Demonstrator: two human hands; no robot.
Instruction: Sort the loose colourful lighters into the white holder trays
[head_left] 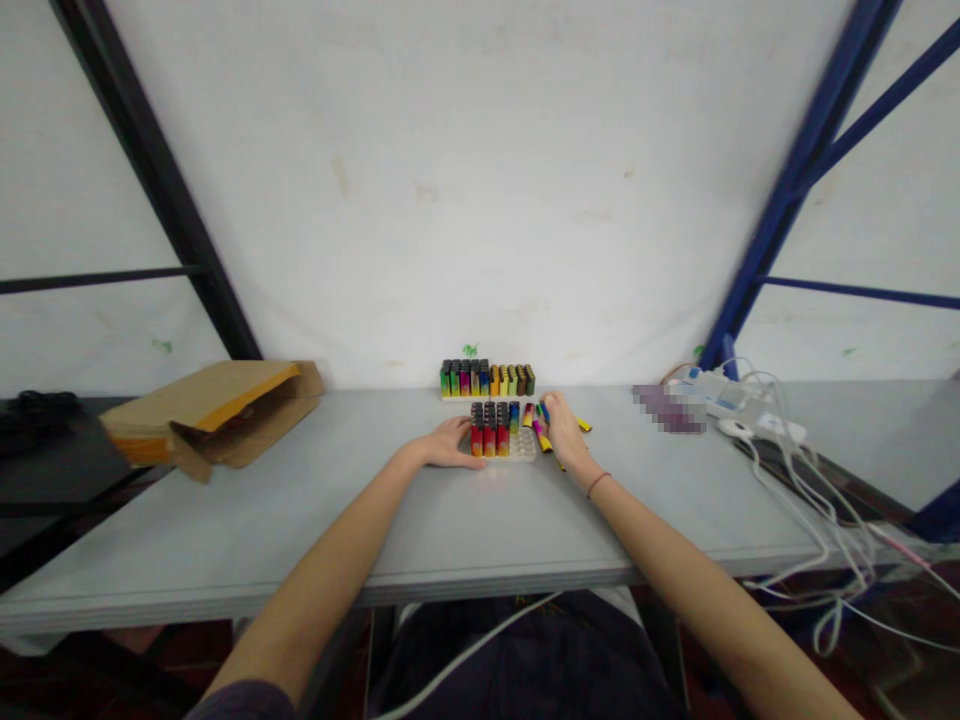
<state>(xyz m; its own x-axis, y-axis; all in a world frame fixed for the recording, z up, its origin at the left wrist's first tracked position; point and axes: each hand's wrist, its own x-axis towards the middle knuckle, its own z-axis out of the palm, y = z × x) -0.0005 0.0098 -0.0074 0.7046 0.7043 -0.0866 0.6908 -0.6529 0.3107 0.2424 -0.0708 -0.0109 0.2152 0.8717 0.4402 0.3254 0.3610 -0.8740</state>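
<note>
Lighters (pixel 487 437) stand in rows in a white pegged tray (pixel 523 450) on a grey table (pixel 300 510), with a second block of lighters (pixel 487 380) just behind. Left hand (pixel 448 445) lies open, its fingers (pixel 461 430) against the tray's left side. Right hand (pixel 564 430) seems closed around a loose lighter (pixel 543 437), though the view is too small to be sure.

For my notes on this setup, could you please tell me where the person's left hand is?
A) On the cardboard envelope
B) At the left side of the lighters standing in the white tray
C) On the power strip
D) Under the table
B: the left hand rests with its fingers at the left side of the lighters in the white tray.
</note>
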